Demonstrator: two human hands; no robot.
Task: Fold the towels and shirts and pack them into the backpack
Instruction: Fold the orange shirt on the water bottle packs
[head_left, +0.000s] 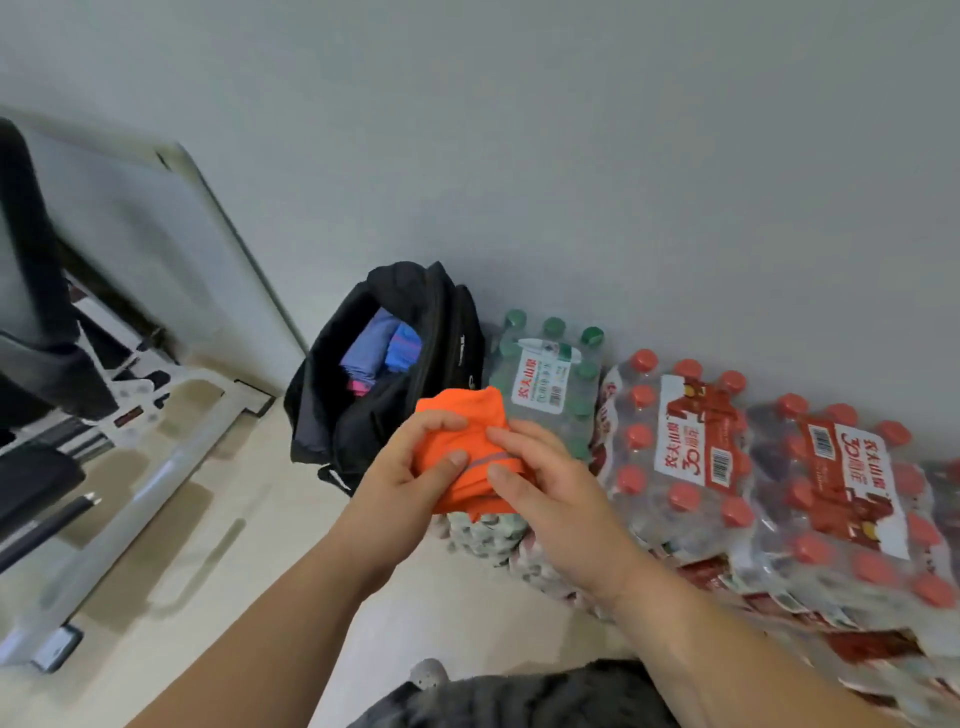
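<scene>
A folded orange shirt (470, 434) with a grey reflective strip is held in the air between both hands. My left hand (410, 467) grips its left side, thumb on top and fingers curled over the upper edge. My right hand (545, 483) grips its right side the same way. Just beyond and to the left, a black backpack (322, 415) stands open on the floor against the wall. Blue, purple and pink folded cloths (382, 351) lie inside it.
Shrink-wrapped packs of water bottles line the wall: green caps (550, 374) beside the backpack, red caps (727, 467) to the right. A white panel (171, 249) leans on the wall at left, with a dark chair (36, 291) and rails on the pale floor (249, 519).
</scene>
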